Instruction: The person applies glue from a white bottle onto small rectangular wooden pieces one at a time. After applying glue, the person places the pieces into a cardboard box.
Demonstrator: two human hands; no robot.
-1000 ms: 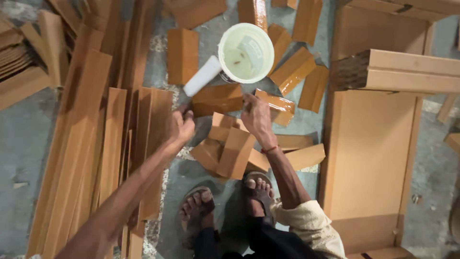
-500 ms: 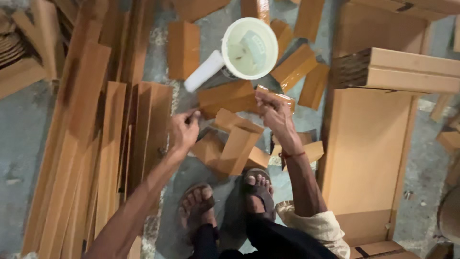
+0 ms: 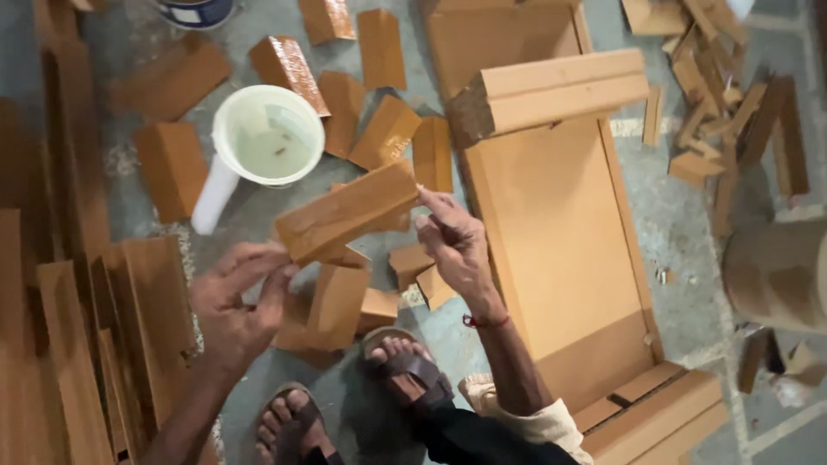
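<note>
Wooden block (image 3: pixel 346 213) now lifted off the pile, held between left hand (image 3: pixel 237 301) and right hand (image 3: pixel 455 245)

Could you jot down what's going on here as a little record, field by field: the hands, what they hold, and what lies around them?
Setting: grey floor strewn with brown wooden pieces
Left hand: fingers on the lower end of a wooden block
Right hand: fingers at the block's upper end
Block: tilted, lifted above the pile of offcuts
Nearby: white plastic cup with pale liquid, a white handle or tube beside it
Right side: large flat board with a thick plank lying across it
Feet: in sandals, at the bottom edge
</note>
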